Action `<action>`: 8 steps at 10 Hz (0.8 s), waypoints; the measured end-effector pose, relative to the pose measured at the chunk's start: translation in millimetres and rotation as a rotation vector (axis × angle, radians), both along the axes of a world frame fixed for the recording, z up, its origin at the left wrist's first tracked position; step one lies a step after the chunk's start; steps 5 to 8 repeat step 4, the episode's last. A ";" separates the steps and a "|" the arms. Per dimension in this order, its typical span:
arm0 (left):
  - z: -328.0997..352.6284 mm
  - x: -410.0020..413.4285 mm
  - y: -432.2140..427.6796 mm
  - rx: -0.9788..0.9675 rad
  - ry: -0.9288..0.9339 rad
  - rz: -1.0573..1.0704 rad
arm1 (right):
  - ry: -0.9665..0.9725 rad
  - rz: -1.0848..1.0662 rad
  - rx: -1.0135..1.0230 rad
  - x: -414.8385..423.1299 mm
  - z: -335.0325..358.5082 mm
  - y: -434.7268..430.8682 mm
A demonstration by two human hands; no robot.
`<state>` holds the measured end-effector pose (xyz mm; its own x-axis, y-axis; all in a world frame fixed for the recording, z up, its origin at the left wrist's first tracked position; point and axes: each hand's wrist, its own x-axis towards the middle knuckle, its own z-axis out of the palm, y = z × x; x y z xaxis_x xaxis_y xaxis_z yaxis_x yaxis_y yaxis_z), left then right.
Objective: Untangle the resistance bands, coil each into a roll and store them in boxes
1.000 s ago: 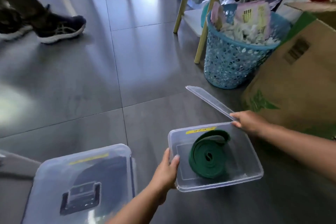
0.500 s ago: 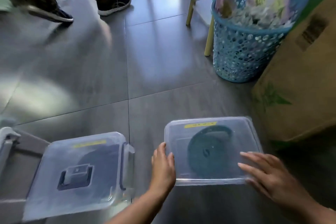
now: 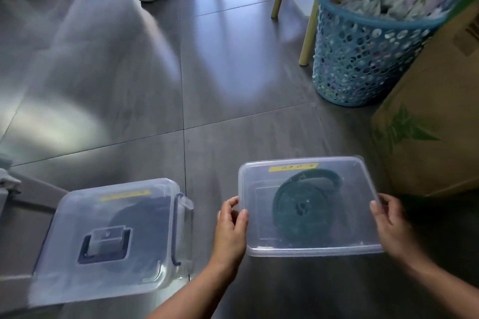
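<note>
The left hand (image 3: 230, 225) and right hand (image 3: 391, 223), fingers curled, pinched the clear lidded box (image 3: 311, 251) at nine and three o'clock; probably light, stiff, slippery.

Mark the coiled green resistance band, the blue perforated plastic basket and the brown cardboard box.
Coiled green resistance band (image 3: 302, 207): head view, coil's middle, under the lid.
Blue perforated plastic basket (image 3: 363, 54): head view, side wall.
Brown cardboard box (image 3: 430, 101): head view, front face.

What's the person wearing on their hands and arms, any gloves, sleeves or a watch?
Nothing that shows. The left hand and right hand are bare: no gloves, rings or watch visible. Both forearms are uncovered to the picture's edge; no sleeve in view.
</note>
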<state>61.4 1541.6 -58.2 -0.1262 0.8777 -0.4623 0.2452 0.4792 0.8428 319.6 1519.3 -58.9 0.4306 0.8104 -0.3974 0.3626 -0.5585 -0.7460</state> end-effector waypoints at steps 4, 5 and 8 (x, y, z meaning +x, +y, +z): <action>21.6 -13.9 6.2 -0.141 -0.069 -0.097 | 0.047 -0.005 -0.042 1.4 16.3 11.8; 21.6 -13.9 6.2 -0.141 -0.069 -0.097 | 0.047 -0.005 -0.042 1.4 16.3 11.8; 21.6 -13.9 6.2 -0.141 -0.069 -0.097 | 0.047 -0.005 -0.042 1.4 16.3 11.8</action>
